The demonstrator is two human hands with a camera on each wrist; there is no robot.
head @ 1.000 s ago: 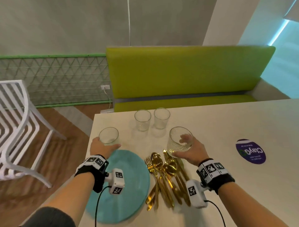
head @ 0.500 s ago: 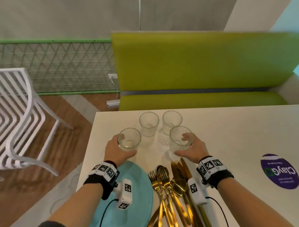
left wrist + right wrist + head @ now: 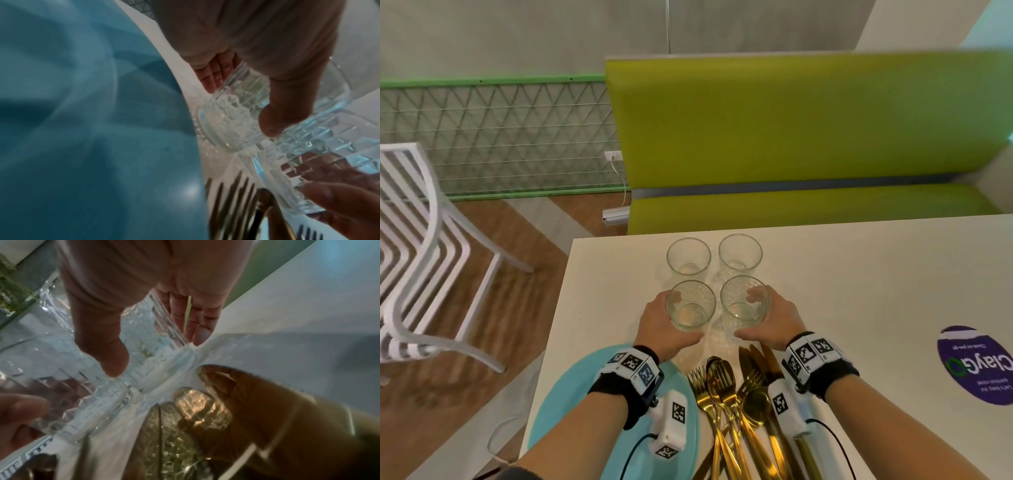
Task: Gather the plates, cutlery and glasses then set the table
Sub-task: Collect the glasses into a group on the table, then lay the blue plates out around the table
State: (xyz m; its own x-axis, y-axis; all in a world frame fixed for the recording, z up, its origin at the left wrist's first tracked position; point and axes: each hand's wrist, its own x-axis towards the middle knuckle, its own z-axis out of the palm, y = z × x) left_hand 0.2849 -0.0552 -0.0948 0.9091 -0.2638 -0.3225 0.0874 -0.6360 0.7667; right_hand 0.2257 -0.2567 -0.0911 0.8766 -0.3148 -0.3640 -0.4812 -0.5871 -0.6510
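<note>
My left hand (image 3: 666,329) grips a clear textured glass (image 3: 690,305), thumb in front and fingers behind it. My right hand (image 3: 767,323) grips a second glass (image 3: 744,301) the same way. Both held glasses stand side by side just before two more glasses (image 3: 688,257) (image 3: 739,253) on the white table (image 3: 859,291). In the left wrist view my left hand's glass (image 3: 232,116) has its base at the table. In the right wrist view my right hand's glass (image 3: 148,345) sits under my thumb. A teal plate (image 3: 571,411) and a pile of gold cutlery (image 3: 736,411) lie below my wrists.
A green bench (image 3: 808,137) runs behind the table's far edge. A white slatted chair (image 3: 417,257) stands on the wooden floor at the left. A purple round sticker (image 3: 976,366) lies on the table at the right.
Both hands have carried their glasses forward and inward, from apart at the plate's and cutlery's far ends to side by side just before the two back glasses.
</note>
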